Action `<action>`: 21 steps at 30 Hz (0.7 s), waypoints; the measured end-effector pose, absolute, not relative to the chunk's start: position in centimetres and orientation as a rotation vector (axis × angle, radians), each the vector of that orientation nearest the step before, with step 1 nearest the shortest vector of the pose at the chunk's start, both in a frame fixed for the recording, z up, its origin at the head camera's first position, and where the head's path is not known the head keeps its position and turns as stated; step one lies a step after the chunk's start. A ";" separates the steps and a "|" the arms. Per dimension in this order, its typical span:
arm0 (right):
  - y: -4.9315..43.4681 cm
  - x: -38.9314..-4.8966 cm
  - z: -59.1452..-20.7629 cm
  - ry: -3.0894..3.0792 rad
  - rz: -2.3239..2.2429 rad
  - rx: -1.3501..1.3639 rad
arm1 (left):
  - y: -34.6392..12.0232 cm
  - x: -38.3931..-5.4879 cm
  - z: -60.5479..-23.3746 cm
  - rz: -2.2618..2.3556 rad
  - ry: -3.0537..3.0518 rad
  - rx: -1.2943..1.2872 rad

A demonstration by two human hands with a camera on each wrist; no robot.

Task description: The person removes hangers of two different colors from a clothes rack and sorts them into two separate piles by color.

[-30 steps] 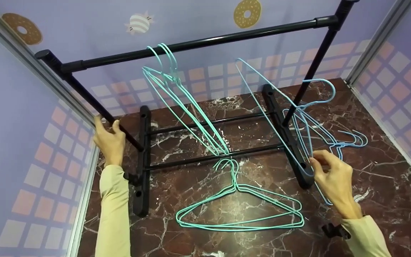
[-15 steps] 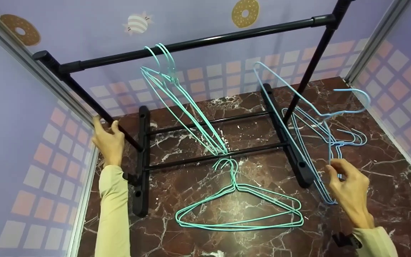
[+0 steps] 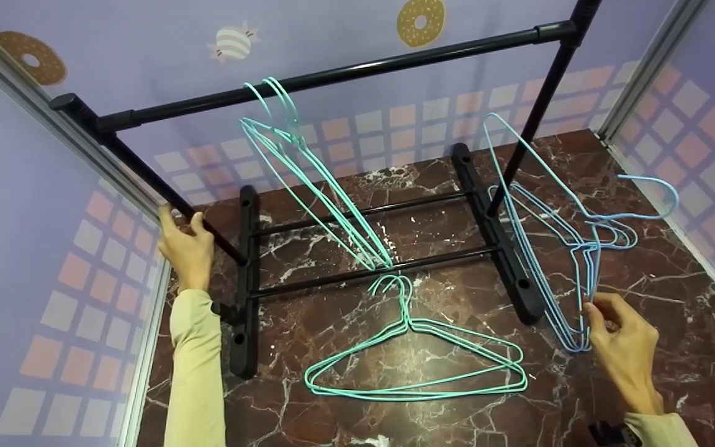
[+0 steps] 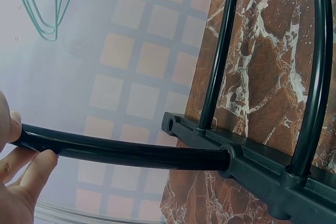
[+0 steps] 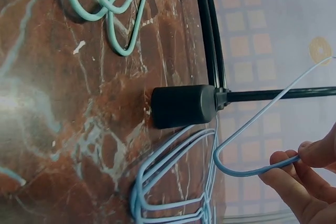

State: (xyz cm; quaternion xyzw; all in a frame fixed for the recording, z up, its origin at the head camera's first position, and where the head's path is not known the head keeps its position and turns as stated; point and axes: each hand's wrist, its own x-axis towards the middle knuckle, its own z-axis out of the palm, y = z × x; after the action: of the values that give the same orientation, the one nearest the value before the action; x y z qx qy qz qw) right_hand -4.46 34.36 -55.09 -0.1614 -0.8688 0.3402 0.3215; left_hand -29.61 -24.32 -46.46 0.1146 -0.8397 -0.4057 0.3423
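1 blue wire hanger (image 5: 244,173), thin, round-cornered | right hand (image 3: 625,347): fingers pinching it | left hand (image 3: 188,249): fingers gripping black post (image 4: 126,153)

Rack (image 3: 345,74): no text can be read
Blue hangers (image 3: 586,246): no readable lettering or number
Green hangers (image 3: 405,310): no readable brand or label
Wall (image 3: 345,31): no readable words or signs

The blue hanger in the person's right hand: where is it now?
At the right of the head view, the held blue hanger is pinched in the right hand, raised over the other blue hangers, near the black rack's right post.
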 end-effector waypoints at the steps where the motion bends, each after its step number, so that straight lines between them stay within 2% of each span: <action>1: 34.5 -4.4 -55.2 -2.283 0.895 -0.437 | -24.3 -29.6 -46.5 -1.054 -2.182 0.294; 21: 35.2 -2.8 -57.0 -2.272 1.030 -0.656 | -24.1 -29.5 -46.5 -1.050 -2.186 0.322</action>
State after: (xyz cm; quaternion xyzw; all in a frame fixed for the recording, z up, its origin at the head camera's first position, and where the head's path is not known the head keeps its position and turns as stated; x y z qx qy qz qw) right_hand -2.81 35.20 -57.03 -0.2445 -0.8462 0.3837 0.2773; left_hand -29.48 -24.11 -46.49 0.1237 -0.8402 -0.4034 0.3406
